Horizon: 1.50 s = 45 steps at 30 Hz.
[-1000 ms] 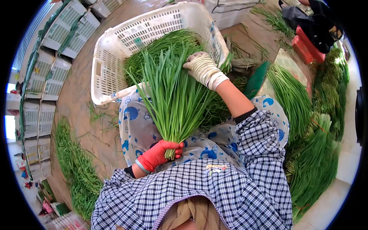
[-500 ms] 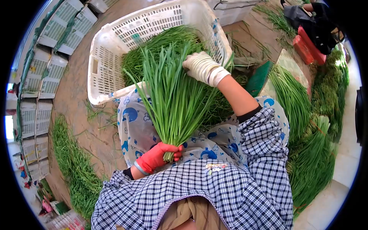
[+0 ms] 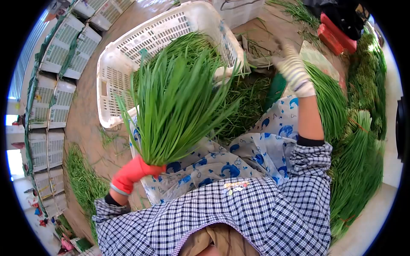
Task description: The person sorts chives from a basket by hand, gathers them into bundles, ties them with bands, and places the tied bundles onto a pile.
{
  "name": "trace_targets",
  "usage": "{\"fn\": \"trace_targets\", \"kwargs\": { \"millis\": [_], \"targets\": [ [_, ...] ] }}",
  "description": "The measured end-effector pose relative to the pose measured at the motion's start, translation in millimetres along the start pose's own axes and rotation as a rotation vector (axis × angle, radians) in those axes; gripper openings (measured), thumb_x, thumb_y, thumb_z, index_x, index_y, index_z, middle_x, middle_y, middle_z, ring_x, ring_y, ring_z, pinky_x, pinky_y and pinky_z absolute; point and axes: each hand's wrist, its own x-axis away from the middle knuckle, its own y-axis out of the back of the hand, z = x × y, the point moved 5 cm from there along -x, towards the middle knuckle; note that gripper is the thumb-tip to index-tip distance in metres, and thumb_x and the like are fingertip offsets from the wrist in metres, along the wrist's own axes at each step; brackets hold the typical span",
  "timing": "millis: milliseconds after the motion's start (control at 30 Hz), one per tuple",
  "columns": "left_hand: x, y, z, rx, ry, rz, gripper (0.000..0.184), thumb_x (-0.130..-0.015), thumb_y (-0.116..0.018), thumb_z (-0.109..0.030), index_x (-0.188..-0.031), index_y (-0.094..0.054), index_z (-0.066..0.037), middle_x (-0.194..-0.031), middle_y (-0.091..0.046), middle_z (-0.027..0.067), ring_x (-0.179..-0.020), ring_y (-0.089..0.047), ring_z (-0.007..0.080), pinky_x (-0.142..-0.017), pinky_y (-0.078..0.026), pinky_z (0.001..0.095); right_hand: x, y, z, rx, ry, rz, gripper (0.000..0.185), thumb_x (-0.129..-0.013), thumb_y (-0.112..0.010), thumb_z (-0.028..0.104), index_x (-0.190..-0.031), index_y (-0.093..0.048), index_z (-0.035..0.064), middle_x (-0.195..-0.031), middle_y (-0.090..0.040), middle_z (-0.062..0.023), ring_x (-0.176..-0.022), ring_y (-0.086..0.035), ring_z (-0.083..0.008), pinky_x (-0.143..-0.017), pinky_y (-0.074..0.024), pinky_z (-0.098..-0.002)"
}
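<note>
A bunch of long green stalks [image 3: 171, 102] fans upward from my left hand [image 3: 137, 171], which wears a red glove and is wrapped round the stalk bases. Behind its leaf tips stands a white perforated basket [image 3: 117, 51] with more green leaves inside. My right hand [image 3: 294, 70], in a pale striped glove, is off to the right, away from the bunch, above a green board [image 3: 275, 88] and beside loose stalks [image 3: 326, 96]. Its fingers are smeared by motion.
Tied green bundles [image 3: 358, 149] lie at the right. A red object [image 3: 335, 36] is at the upper right beside dark fabric. White crates [image 3: 53, 98] line the left. Loose greens [image 3: 85, 177] lie on the floor, and cut scraps [image 3: 245, 106] lie past my lap.
My left hand has moved left with the bunch, whose leaves now spread more. My right hand has left the leaves and swung to the right. The view has shifted slightly.
</note>
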Motion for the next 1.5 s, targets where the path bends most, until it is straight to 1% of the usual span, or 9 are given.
{"fn": "trace_targets", "kwargs": {
  "millis": [100,233,267,500,567,1000,1100,1200,1500],
  "targets": [
    [3,49,-48,-0.928,-0.495,-0.284,0.046,-0.073,-0.068,-0.004,-0.119,-0.062,-0.008,-0.083,-0.069,0.0142,-0.073,-0.067,0.0306,-0.064,-0.051,0.0368,1,62,-18,-0.337,-0.061,-0.222,0.060,-0.076,-0.076,0.020,-0.131,-0.055,0.0085,-0.114,-0.061,-0.0200,-0.105,-0.060,-0.0286,-0.094,-0.0483,-0.0342],
    [15,68,-147,-1.730,-0.308,-0.732,0.087,-0.066,-0.069,0.001,-0.146,-0.038,-0.013,-0.084,-0.064,0.0113,-0.077,-0.065,0.0320,-0.064,-0.051,0.0401,26,136,42,-0.634,-0.273,-0.335,0.070,-0.081,-0.077,0.031,-0.137,-0.047,0.0001,-0.136,-0.052,-0.0120,-0.122,-0.051,-0.0192,-0.101,-0.0440,-0.0368],
    [14,68,-164,-1.753,-0.319,-0.727,0.087,-0.066,-0.069,0.001,-0.146,-0.038,-0.013,-0.084,-0.064,0.0113,-0.077,-0.065,0.0320,-0.064,-0.051,0.0401,22,146,51,-0.610,0.049,-0.508,0.031,-0.097,-0.055,0.005,-0.127,-0.055,0.0020,-0.111,-0.063,-0.0045,-0.099,-0.059,-0.0114,-0.086,-0.0490,-0.0242],
    [-2,12,-243,-2.599,-0.580,-0.903,0.054,-0.078,-0.061,-0.006,-0.130,-0.050,-0.008,-0.078,-0.056,0.0007,-0.072,-0.060,0.0179,-0.062,-0.047,0.0331,85,112,200,-0.391,0.354,-0.190,0.095,-0.067,-0.078,0.049,-0.134,-0.044,-0.0090,-0.128,-0.054,-0.0222,-0.120,-0.052,-0.0327,-0.104,-0.0386,-0.0452],
    [-1,-23,-274,-2.520,-0.847,-0.931,0.051,-0.077,-0.062,-0.004,-0.126,-0.052,-0.008,-0.079,-0.056,0.0013,-0.073,-0.061,0.0193,-0.063,-0.048,0.0337,80,62,247,-0.219,0.502,-0.289,0.114,-0.059,-0.080,0.061,-0.139,-0.039,-0.0080,-0.138,-0.048,-0.0265,-0.131,-0.042,-0.0417,-0.110,-0.0285,-0.0563],
    [-38,-203,-409,-1.264,-2.139,-1.119,0.029,-0.073,-0.065,-0.008,-0.100,-0.057,-0.012,-0.084,-0.060,0.0054,-0.087,-0.063,0.0273,-0.074,-0.053,0.0357,60,234,135,1.045,0.335,-0.753,0.097,-0.062,-0.081,0.016,-0.147,-0.033,0.0110,-0.138,-0.047,-0.0159,-0.133,-0.040,-0.0340,-0.114,-0.0252,-0.0509],
    [-84,-232,-420,-1.162,-2.103,-0.993,0.030,-0.073,-0.066,-0.008,-0.102,-0.057,-0.012,-0.088,-0.063,0.0072,-0.088,-0.065,0.0259,-0.073,-0.053,0.0359,72,232,58,0.989,0.220,-0.418,0.054,-0.075,-0.076,0.038,-0.116,-0.052,0.0126,-0.099,-0.064,-0.0154,-0.103,-0.062,-0.0311,-0.080,-0.0508,-0.0427],
    [-157,-252,-411,-1.198,-1.999,-0.756,0.030,-0.075,-0.063,-0.008,-0.104,-0.057,-0.009,-0.088,-0.063,0.0076,-0.082,-0.065,0.0248,-0.069,-0.052,0.0376,47,209,43,0.966,-0.192,-0.106,0.068,-0.062,-0.087,0.021,-0.117,-0.047,0.0158,-0.098,-0.065,-0.0114,-0.089,-0.066,-0.0274,-0.073,-0.0537,-0.0406],
    [-332,-145,-347,-1.189,-1.331,-0.245,0.029,-0.091,-0.058,-0.024,-0.119,-0.063,-0.018,-0.089,-0.068,0.0143,-0.088,-0.065,0.0351,-0.076,-0.051,0.0446,56,76,-82,0.484,-0.252,0.118,0.079,-0.064,-0.083,0.018,-0.132,-0.046,0.0045,-0.107,-0.065,-0.0179,-0.104,-0.062,-0.0336,-0.091,-0.0487,-0.0406]
  ]
}}
